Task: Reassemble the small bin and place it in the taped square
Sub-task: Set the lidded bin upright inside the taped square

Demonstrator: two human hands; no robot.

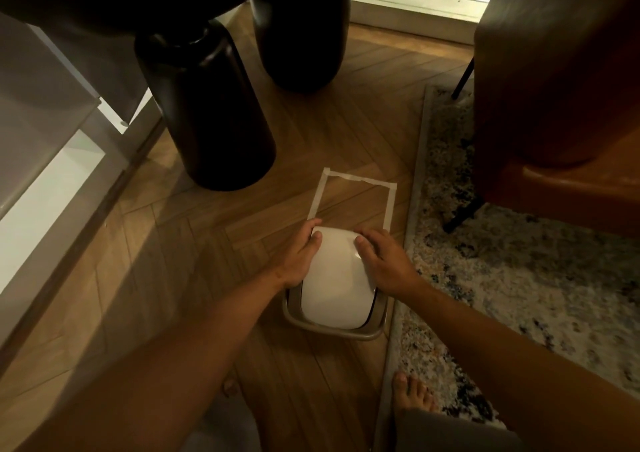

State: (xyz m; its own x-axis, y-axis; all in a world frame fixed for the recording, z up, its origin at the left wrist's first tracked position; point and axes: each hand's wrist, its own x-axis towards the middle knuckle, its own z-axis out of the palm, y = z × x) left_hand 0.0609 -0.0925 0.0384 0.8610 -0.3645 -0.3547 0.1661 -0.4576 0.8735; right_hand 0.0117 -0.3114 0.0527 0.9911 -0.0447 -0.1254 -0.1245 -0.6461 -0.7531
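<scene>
At the bottom I saw bare feet [412, 399]; mid-frame, left hand [300, 256] and right hand [382, 261] clasped the white lid [334, 278] on the bin [294, 316], just below the tape square [353, 198].

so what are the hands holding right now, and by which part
The bin's white lid, by its two long sides: left hand on the left edge, right hand on the right, over the beige bin body.

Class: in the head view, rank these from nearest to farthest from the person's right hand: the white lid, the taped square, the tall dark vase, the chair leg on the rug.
From the right hand:
1. White lid, under its fingers.
2. Taped square, just ahead.
3. Chair leg, right, on the rug.
4. Tall dark vase, far left ahead.
</scene>
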